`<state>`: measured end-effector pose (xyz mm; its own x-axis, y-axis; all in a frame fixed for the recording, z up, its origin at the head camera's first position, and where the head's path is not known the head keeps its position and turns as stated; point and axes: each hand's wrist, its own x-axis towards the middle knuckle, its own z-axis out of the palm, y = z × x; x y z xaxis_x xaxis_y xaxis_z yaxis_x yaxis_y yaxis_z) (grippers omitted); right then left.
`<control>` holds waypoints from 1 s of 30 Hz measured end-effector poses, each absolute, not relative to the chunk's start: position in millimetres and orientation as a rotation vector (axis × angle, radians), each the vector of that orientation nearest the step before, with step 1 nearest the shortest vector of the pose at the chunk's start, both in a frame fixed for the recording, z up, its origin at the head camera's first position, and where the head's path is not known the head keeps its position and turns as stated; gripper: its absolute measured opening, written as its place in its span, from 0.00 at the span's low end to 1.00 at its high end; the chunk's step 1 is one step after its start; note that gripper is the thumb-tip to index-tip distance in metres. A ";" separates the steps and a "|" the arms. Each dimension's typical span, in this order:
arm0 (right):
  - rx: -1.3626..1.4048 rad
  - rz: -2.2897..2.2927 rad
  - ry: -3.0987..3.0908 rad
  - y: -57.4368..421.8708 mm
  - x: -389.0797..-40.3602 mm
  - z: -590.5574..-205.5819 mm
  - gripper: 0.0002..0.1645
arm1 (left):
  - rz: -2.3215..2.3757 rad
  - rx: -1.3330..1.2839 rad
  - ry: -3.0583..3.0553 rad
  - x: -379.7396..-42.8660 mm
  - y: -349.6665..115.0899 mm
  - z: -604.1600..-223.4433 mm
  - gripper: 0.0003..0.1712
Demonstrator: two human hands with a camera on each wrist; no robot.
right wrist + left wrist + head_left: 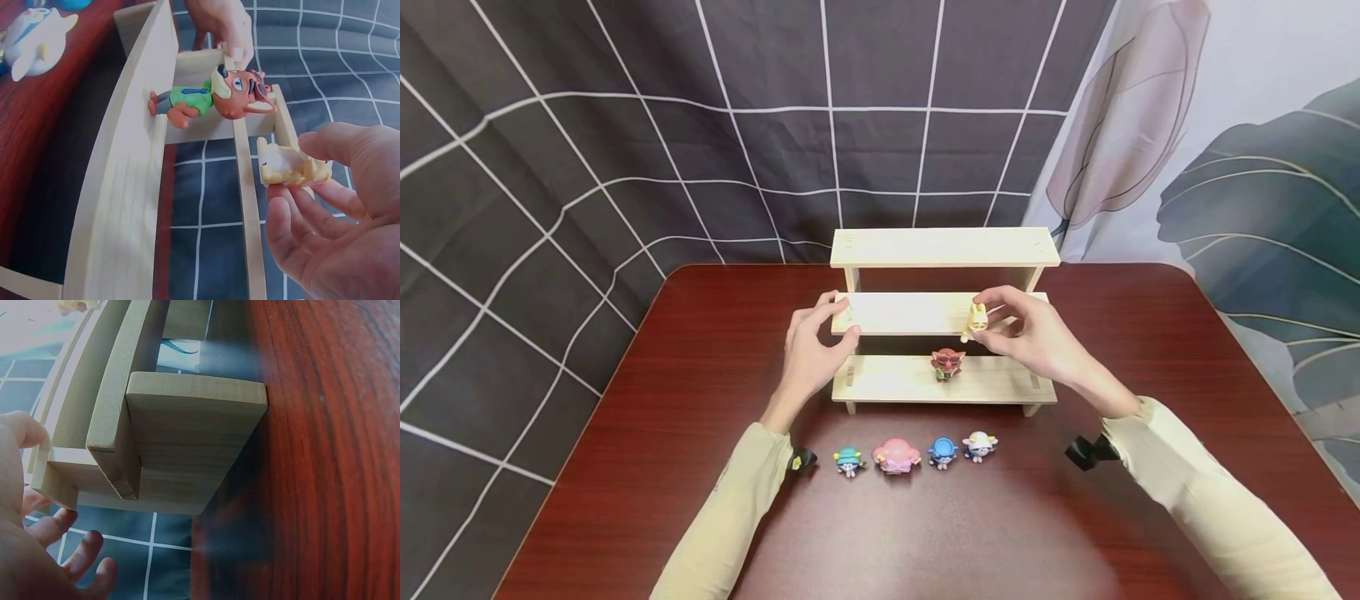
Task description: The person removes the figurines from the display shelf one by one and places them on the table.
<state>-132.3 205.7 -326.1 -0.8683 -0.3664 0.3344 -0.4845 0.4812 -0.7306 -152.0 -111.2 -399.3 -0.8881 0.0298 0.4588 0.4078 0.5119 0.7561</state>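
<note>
My right hand (1026,329) pinches a small pale-yellow figurine (977,318) with long upright ears between thumb and fingers. In the right wrist view the figurine (290,164) is held just off the middle tier, its white belly showing. My left hand (816,346) grips the left end of the middle tier of a three-tier wooden stand (910,313). Seen from the left wrist, thumb and fingers of that hand (25,506) lie around the board's end. A red-orange fox figurine (947,364) with sunglasses on its head and a green shirt stands on the lowest tier.
On the dark red table (715,350), in front of the stand, stand a teal-capped figurine (848,461), a pink figurine (897,457), a blue figurine (943,452) and a white figurine (980,446). A dark gridded curtain (880,150) hangs behind.
</note>
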 end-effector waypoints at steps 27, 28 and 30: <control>0.747 1.253 -2.599 232.9 -87.3 -340.4 0.26 | -1.324 -0.366 -2.372 -152.3 -111.0 -398.3 0.25; 0.748 1.257 -2.592 233.9 -85.7 -341.6 0.26 | -1.320 -0.365 -2.373 -152.1 -110.9 -398.2 0.25; 0.754 1.267 -2.577 235.7 -82.4 -343.6 0.26 | -1.319 -0.363 -2.375 -151.9 -110.9 -398.4 0.25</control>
